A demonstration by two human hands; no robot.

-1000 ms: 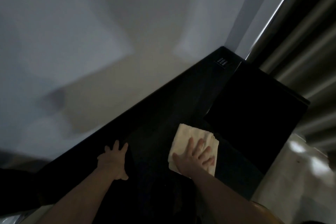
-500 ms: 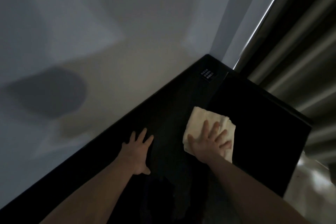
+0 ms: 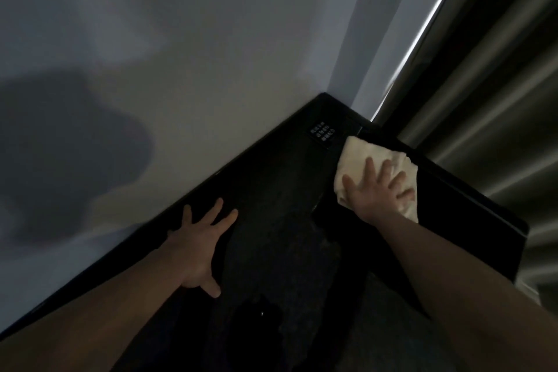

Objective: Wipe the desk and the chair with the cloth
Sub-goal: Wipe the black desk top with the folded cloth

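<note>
A black desk (image 3: 271, 190) runs along a pale wall into a corner. A folded cream cloth (image 3: 359, 151) lies flat on the desk's far right part, close to the corner. My right hand (image 3: 377, 190) presses on the cloth with straight, spread fingers. My left hand (image 3: 199, 238) rests flat on the desk near the wall edge, fingers spread, holding nothing. The room is dim. No chair is in view.
A small black panel with white markings (image 3: 322, 131) is set in the desk near the corner. Grey curtain folds (image 3: 483, 84) hang to the right, with a bright slit of light (image 3: 422, 30) beside them. The desk's right edge (image 3: 519, 226) drops off beside the curtain.
My right hand has slid the cloth away from me toward the far corner of the desk. My left hand has moved forward along the wall edge.
</note>
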